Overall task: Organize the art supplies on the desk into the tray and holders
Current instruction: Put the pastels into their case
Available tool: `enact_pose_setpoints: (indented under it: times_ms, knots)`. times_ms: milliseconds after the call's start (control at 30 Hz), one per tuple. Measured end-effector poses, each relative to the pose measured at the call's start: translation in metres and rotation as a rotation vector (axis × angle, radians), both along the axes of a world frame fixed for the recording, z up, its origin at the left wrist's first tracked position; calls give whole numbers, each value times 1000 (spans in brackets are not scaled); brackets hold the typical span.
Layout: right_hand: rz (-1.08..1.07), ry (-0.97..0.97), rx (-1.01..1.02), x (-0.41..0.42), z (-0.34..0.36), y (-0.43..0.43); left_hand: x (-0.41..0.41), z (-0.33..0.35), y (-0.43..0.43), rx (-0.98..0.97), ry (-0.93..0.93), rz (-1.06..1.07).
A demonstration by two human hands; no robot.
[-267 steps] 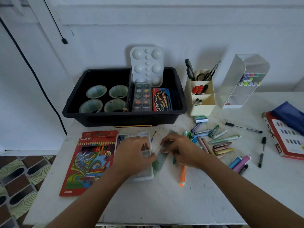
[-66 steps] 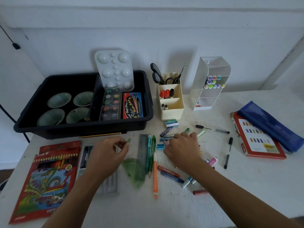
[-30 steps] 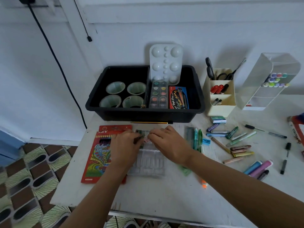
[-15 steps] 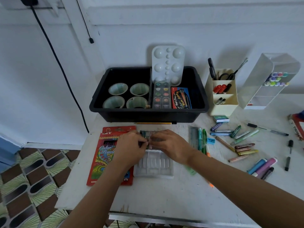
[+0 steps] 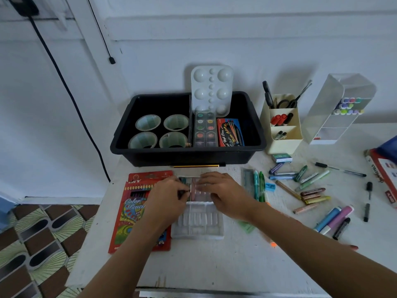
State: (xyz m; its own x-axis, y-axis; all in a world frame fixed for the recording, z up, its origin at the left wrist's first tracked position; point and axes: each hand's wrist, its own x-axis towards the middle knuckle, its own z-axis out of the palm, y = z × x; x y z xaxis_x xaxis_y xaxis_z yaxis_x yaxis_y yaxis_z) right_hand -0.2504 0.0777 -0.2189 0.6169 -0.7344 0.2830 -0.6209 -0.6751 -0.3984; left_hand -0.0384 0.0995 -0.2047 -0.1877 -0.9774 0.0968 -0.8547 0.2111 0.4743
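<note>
A clear plastic pastel tray (image 5: 198,222) with ribbed slots lies on the white desk (image 5: 214,261) in front of me. A few pastel sticks (image 5: 194,188) lie in its far slots. My left hand (image 5: 166,197) and my right hand (image 5: 223,194) meet over that far end, with their fingertips on the sticks. Whether either hand pinches a stick is hidden by the fingers. Loose pastels (image 5: 311,193) and markers (image 5: 335,219) lie scattered to the right. The black tray (image 5: 255,127) stands behind with cups, a watercolour set and a palette in it.
A red colour pencil box (image 5: 133,211) lies left of the clear tray. A cream holder (image 5: 283,134) with scissors and a clear marker holder (image 5: 335,108) stand at the back right. A ruler and green pens (image 5: 257,186) lie right of my hands. A pencil (image 5: 196,166) lies along the black tray.
My hands have stayed over the far end of the clear tray in the last second, working the sticks there. Before that my right hand came over from the scattered pastels.
</note>
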Motion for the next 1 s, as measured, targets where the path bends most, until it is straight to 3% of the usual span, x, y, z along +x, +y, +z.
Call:
enact_pose_setpoints:
  times_ms: [133, 267, 367, 467, 567, 700, 933, 1000]
  knots:
    - [-238, -209, 37, -32, 12, 7, -20, 13, 0, -24, 123, -51]
    - [-400, -245, -65, -80, 25, 14, -64, 23, -2, -25, 179, -188]
    - [-530, -170, -95, -123, 24, 17, -103, 28, -1, -3, 168, -334]
    - [-648, 35, 5, -165, 22, 21, -144, 28, 2, 18, 78, -471]
    - [-648, 193, 117, -190, 24, 26, -178, 24, 7, 47, -18, -552]
    - [-586, 235, 92, -197, 17, 25, -205, 15, 9, 55, -231, -591]
    - [-535, 184, 124, -195, 12, 15, -216, 19, 8, 154, -305, -537]
    - [-550, 77, 141, -195, 12, 12, -216, 21, 9, 155, -344, -530]
